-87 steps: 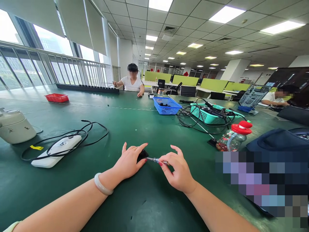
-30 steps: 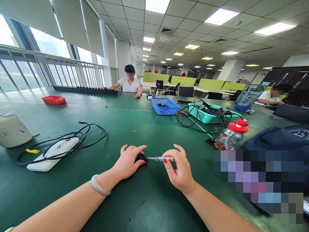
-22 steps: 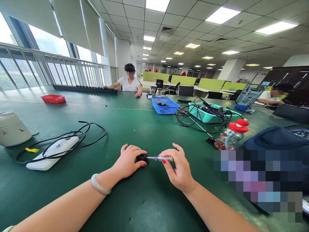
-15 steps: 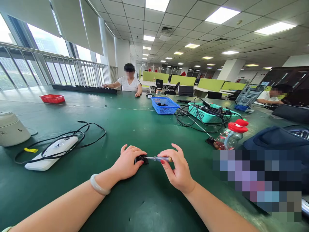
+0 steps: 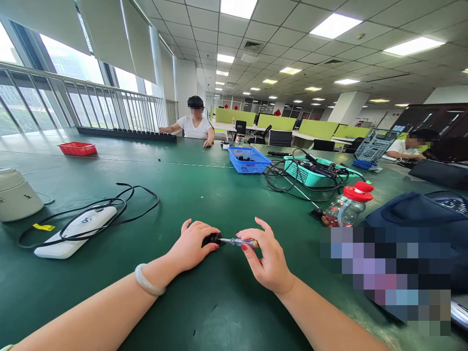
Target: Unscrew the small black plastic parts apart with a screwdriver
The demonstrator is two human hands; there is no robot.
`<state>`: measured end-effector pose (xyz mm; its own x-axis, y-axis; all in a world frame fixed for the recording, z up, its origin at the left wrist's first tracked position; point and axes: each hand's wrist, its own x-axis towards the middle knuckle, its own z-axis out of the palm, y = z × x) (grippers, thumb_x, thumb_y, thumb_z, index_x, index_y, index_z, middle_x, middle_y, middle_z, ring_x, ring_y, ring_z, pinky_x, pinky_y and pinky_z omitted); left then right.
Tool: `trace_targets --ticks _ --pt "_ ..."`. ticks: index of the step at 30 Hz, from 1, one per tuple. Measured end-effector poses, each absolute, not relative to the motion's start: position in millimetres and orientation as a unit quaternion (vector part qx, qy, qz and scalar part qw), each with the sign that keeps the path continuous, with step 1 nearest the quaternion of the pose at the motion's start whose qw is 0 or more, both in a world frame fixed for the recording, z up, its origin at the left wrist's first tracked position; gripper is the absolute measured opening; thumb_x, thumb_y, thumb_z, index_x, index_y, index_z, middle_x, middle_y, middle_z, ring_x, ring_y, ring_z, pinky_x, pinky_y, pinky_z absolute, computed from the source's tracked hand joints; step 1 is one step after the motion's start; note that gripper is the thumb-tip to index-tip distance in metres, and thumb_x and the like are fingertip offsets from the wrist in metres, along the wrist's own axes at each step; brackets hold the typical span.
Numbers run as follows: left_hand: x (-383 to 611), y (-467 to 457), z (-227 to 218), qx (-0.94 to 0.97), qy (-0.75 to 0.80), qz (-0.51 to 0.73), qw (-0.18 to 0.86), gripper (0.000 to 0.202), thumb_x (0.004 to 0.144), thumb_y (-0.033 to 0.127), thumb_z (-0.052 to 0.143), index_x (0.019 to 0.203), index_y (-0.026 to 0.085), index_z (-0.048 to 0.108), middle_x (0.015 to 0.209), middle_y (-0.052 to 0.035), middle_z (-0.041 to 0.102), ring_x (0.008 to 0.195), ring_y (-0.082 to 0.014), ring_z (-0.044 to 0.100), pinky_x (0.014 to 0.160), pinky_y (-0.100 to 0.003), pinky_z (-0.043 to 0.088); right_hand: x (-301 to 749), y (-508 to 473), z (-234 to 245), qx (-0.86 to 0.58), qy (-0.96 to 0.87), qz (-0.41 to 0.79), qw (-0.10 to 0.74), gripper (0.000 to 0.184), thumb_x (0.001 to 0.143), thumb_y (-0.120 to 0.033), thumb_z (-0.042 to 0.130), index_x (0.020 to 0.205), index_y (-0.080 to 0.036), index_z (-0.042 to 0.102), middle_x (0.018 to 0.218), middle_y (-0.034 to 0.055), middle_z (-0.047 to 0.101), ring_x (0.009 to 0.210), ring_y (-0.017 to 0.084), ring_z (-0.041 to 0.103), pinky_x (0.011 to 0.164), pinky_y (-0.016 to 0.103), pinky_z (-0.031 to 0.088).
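Observation:
On the green table, my left hand [image 5: 192, 246] is closed around a small black part [image 5: 212, 238], thumb in front and fingers behind. Much of that part is hidden by the fingers, and its kind cannot be made out. My right hand [image 5: 266, 256] pinches a screwdriver [image 5: 241, 241] with a clear handle between thumb and fingers. The screwdriver lies nearly level, its shaft pointing left, and the tip meets the black part at its right side.
A white power bank-like device [image 5: 78, 231] with a black cable lies left. Ahead stand a blue basket [image 5: 252, 165], a teal basket [image 5: 310, 178] of cables and a red tray [image 5: 77, 148]. A red-lidded jar [image 5: 341, 209] and dark bag [image 5: 413, 214] are right. A person [image 5: 196, 126] sits across.
The black part has tilted or turned slightly in my left hand. The screwdriver stays against it, and my right hand has shifted very slightly left.

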<state>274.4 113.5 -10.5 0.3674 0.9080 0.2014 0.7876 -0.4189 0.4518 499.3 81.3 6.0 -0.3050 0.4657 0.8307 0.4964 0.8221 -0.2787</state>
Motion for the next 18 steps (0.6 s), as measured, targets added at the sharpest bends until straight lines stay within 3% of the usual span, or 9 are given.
trace_targets --ticks 7,18 --pt "275.7 112.8 -8.9 0.811 0.524 0.209 0.155 0.032 0.087 0.035 0.058 0.119 0.032 0.063 0.117 -0.0028 0.069 0.12 -0.0247 0.056 0.119 -0.062 0.018 497.2 78.4 6.8 -0.252 -0.83 0.023 0.496 0.019 0.09 -0.012 0.05 0.105 -0.024 0.052 0.096 0.0025 0.075 0.083 0.016 0.073 0.102 0.044 0.055" --pt "274.6 114.2 -11.9 0.808 0.525 0.211 0.165 0.034 0.089 0.033 0.055 0.122 0.034 0.062 0.112 -0.0023 0.07 0.118 -0.0234 0.056 0.121 -0.061 0.015 497.0 77.1 10.4 -0.211 -0.868 0.044 0.447 0.021 0.091 -0.017 0.051 0.111 -0.024 0.053 0.097 0.0034 0.074 0.092 0.017 0.073 0.102 0.044 0.055"
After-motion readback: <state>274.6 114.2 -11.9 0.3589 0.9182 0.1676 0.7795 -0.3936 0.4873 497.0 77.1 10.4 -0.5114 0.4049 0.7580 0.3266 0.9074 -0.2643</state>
